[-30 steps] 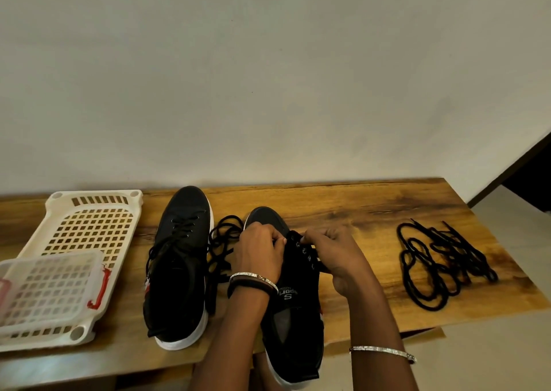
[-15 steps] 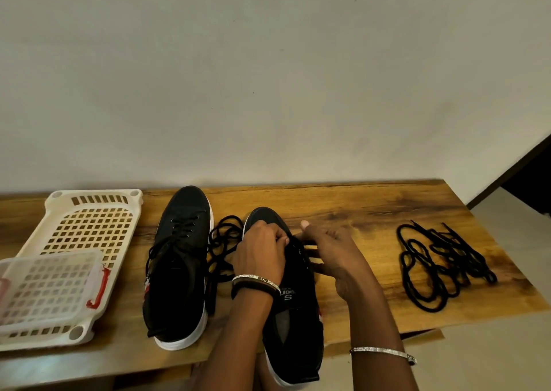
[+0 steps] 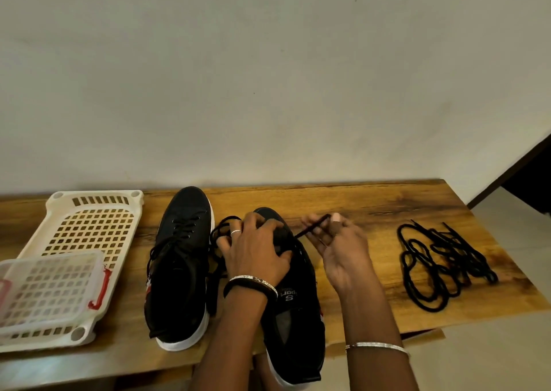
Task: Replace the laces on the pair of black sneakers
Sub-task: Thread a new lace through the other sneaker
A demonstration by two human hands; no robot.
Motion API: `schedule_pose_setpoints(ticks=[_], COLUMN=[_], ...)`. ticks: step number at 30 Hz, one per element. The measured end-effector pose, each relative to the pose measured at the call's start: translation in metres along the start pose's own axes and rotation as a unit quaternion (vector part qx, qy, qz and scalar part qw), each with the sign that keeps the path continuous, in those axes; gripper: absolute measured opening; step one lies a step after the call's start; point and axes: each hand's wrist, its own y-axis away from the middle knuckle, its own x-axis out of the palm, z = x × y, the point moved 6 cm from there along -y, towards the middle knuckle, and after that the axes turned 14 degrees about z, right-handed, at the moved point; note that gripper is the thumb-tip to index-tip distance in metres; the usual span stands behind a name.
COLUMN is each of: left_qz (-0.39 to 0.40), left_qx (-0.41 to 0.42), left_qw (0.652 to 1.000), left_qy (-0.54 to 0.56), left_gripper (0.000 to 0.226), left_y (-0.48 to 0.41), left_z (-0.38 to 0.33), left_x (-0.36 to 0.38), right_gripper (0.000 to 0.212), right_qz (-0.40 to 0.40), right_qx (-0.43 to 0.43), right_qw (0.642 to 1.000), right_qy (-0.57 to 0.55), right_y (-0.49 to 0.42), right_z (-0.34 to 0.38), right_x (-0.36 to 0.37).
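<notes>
Two black sneakers with white soles lie on a wooden table (image 3: pixel 372 199). The left sneaker (image 3: pixel 182 268) is laced. My left hand (image 3: pixel 256 253) grips the toe half of the right sneaker (image 3: pixel 293 325), whose heel hangs over the table's front edge. My right hand (image 3: pixel 337 241) pinches a black lace (image 3: pixel 310 229) and holds it taut, up and to the right of the shoe's eyelets. More of that lace lies looped (image 3: pixel 222 229) between the two shoes. A pile of loose black laces (image 3: pixel 438 262) lies on the right part of the table.
A cream perforated plastic tray (image 3: pixel 89 229) sits at the table's left, with a smaller translucent basket with red clips (image 3: pixel 50 289) resting on its near end. A plain wall stands behind the table. Floor and a dark opening show at the far right.
My right hand has moved right and away from the shoe, drawing the lace out of the eyelets. My left hand has stayed on the shoe's front.
</notes>
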Motion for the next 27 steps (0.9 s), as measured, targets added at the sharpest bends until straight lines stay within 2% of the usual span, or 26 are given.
schedule_pose_setpoints(ticks=[2,3,5,7,9,11,12,13,14,15,16,17,19,20,22,24,26,27], left_qz=[0.017,0.034,0.059,0.066,0.072,0.086,0.093,0.099,0.105,0.111,0.118,0.126,0.132,0.133,0.135,0.136,0.133,0.129], left_qx=[-0.009,-0.014,-0.016,-0.013,-0.011,-0.006,-0.002,0.003,0.008,0.013,0.020,0.028,0.042,0.049,0.058,0.058,0.054,0.054], left_qw=[1.000,0.999,0.997,0.996,0.995,0.992,0.990,0.988,0.986,0.983,0.980,0.975,0.965,0.961,0.957,0.957,0.957,0.958], left_qy=[0.013,0.023,0.041,0.053,0.070,0.093,0.104,0.115,0.128,0.142,0.160,0.181,0.222,0.236,0.248,0.251,0.253,0.251], left_gripper=[0.054,0.056,0.059,0.063,0.067,0.073,0.078,0.083,0.089,0.096,0.103,0.111,0.123,0.127,0.133,0.136,0.138,0.139], left_y=[-0.001,-0.002,-0.004,-0.004,-0.004,-0.005,-0.005,-0.005,-0.005,-0.005,-0.006,-0.006,-0.005,-0.005,-0.004,-0.003,-0.003,-0.003], left_z=[0.007,0.011,0.016,0.019,0.022,0.024,0.026,0.027,0.029,0.031,0.033,0.035,0.039,0.040,0.041,0.042,0.044,0.044], left_x=[0.001,0.002,0.003,0.002,0.000,-0.002,-0.003,-0.004,-0.004,-0.004,-0.004,-0.004,-0.005,-0.006,-0.007,-0.008,-0.007,-0.008], right_gripper=[0.025,0.025,0.023,0.014,0.008,0.009,0.010,0.010,0.006,0.006,0.011,0.015,0.015,0.016,0.019,0.021,0.023,0.024], right_qz=[-0.036,-0.060,-0.089,-0.086,-0.033,0.059,0.104,0.135,0.145,0.142,0.127,0.110,0.091,0.082,0.069,0.071,0.073,0.070], right_qx=[-0.023,-0.038,-0.075,-0.118,-0.152,-0.112,-0.074,-0.044,-0.027,-0.024,-0.032,-0.043,-0.056,-0.059,-0.050,-0.041,-0.048,-0.055], right_qw=[0.993,0.991,0.993,0.972,0.902,0.800,0.756,0.726,0.712,0.717,0.741,0.783,0.890,0.929,0.983,0.995,0.965,0.947], right_qy=[-0.111,-0.115,-0.018,0.183,0.402,0.586,0.641,0.673,0.686,0.682,0.659,0.611,0.444,0.357,0.163,-0.060,-0.249,-0.309], right_y=[0.003,0.005,0.010,0.017,0.017,0.008,0.003,0.000,-0.002,-0.003,-0.003,-0.001,0.004,0.006,0.006,0.006,0.008,0.009], right_z=[0.011,0.018,0.034,0.051,0.058,0.041,0.026,0.013,0.005,0.004,0.006,0.012,0.023,0.025,0.028,0.029,0.035,0.037], right_x=[-0.011,-0.019,-0.034,-0.034,-0.021,-0.006,-0.001,0.001,0.000,-0.001,-0.004,-0.007,-0.010,-0.010,-0.012,-0.016,-0.021,-0.024])
